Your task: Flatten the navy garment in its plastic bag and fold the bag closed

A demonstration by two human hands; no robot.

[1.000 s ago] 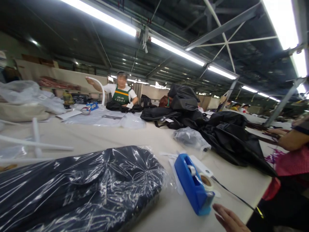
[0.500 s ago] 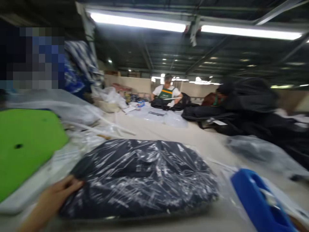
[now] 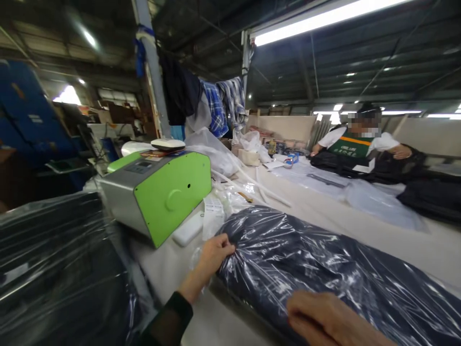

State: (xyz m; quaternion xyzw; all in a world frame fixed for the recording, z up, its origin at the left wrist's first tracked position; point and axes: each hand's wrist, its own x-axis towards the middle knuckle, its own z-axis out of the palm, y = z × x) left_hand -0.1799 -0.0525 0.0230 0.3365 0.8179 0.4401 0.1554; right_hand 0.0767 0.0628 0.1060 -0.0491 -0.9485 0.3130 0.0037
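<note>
My right hand (image 3: 324,319) lies flat on the near side of the bagged dark garment (image 3: 324,274), palm down, fingers together and pressing the plastic, gripping nothing that I can see. My left hand (image 3: 213,252) is at the bundle's left end, fingers curled onto the gathered plastic there; it looks like a pinch on the bag's mouth, though the film hides the fingertips. The garment lies lengthwise across the table (image 3: 360,223), running from my left hand off to the right edge of view.

To my left, just past the table's near corner, sits another plastic-covered dark stack (image 3: 54,269), close beside my left forearm. Just beyond my left hand a white block (image 3: 187,229) and a paper tag (image 3: 212,216) lie against the green machine (image 3: 162,197), which crowds that end of the bundle. Behind the garment the tabletop is bare and open up to clear bags (image 3: 378,202). At the far end a person (image 3: 360,139) leans over black goods (image 3: 345,163).
</note>
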